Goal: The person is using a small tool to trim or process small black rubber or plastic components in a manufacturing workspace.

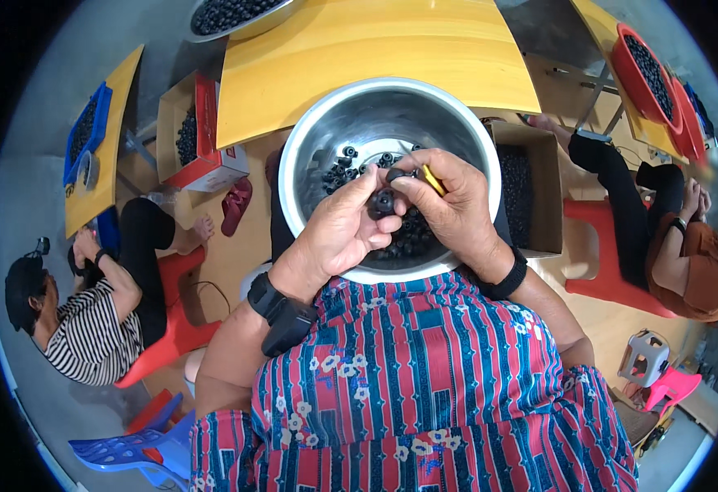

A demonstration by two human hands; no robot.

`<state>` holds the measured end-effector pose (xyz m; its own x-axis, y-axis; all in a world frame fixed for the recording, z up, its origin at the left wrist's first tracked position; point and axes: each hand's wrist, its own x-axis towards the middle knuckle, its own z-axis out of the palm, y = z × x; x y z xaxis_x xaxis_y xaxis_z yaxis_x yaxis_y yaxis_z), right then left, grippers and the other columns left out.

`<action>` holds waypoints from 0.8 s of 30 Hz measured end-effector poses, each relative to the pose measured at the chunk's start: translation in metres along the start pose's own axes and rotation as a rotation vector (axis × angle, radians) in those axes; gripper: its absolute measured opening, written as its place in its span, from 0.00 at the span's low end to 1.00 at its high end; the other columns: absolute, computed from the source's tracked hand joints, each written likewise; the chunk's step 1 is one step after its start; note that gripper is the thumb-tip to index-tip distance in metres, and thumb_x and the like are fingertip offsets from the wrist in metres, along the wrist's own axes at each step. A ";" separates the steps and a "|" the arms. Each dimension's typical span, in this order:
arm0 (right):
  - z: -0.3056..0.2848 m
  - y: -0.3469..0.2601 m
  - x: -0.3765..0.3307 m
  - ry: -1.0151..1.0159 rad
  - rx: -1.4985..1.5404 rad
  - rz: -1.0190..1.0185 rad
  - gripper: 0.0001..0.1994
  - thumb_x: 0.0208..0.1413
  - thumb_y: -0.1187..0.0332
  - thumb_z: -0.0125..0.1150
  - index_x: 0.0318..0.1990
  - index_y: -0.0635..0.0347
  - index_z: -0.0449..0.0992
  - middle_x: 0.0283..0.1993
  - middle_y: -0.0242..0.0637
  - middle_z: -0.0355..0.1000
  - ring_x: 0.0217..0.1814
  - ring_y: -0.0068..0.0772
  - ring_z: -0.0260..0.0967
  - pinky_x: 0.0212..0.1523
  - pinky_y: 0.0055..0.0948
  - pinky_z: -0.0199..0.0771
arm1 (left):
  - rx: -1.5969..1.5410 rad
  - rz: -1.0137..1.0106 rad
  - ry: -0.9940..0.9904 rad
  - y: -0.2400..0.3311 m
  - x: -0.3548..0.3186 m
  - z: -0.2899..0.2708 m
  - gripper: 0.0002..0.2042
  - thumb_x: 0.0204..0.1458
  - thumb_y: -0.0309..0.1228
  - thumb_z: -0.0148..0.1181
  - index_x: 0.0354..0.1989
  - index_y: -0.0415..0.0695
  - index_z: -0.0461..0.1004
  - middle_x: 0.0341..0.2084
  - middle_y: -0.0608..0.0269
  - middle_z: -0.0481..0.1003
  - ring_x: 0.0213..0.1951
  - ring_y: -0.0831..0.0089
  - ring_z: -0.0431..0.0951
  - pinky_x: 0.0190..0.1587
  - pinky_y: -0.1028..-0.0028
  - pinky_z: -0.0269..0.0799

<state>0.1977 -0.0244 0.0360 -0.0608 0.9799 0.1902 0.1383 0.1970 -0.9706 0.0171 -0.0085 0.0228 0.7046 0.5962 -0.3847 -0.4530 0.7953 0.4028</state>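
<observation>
A large steel bowl (291, 176) sits on my lap, with many small black ring-like parts (412, 238) loose inside. Above it, my left hand (338, 225) is closed around a small round black part (383, 202), held between thumb and fingers. My right hand (461, 205) is shut on a slim yellow tool (433, 180), which shows between thumb and forefinger; its working end is hidden. Another dark piece (397, 174) shows at the right fingertips, touching the left thumb; I cannot make out its kind. Both hands meet over the bowl's middle.
Beyond the bowl stands a yellow table (359, 49) with a metal basin (252, 29) of black parts. Cardboard boxes of parts flank me, left (180, 135) and right (531, 197). Seated people work at left (88, 336) and right (691, 262). A blue chair (142, 451) stands behind left.
</observation>
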 end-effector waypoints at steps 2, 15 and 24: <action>0.002 0.009 0.001 0.000 0.046 -0.008 0.05 0.55 0.74 0.64 0.39 0.64 0.77 0.32 0.37 0.76 0.29 0.23 0.73 0.32 0.23 0.72 | -0.071 0.046 -0.039 0.000 0.002 -0.002 0.16 0.66 0.46 0.49 0.50 0.47 0.71 0.34 0.67 0.71 0.31 0.81 0.69 0.28 0.85 0.66; 0.003 0.002 0.000 -0.045 -0.038 -0.010 0.12 0.53 0.71 0.68 0.44 0.61 0.78 0.38 0.38 0.78 0.40 0.27 0.76 0.39 0.26 0.74 | -0.007 0.140 0.013 -0.012 0.005 -0.001 0.14 0.63 0.41 0.56 0.51 0.47 0.71 0.33 0.72 0.69 0.29 0.85 0.66 0.28 0.85 0.62; -0.003 0.001 0.000 -0.065 -0.281 -0.174 0.13 0.50 0.65 0.69 0.42 0.60 0.79 0.34 0.42 0.75 0.34 0.41 0.75 0.36 0.31 0.73 | 0.008 0.130 0.011 -0.012 0.000 -0.006 0.14 0.65 0.38 0.53 0.54 0.46 0.70 0.35 0.71 0.69 0.31 0.84 0.64 0.31 0.85 0.60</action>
<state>0.2008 -0.0245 0.0353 -0.1694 0.9283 0.3311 0.3872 0.3716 -0.8438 0.0193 -0.0172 0.0125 0.6338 0.6956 -0.3383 -0.5357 0.7102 0.4567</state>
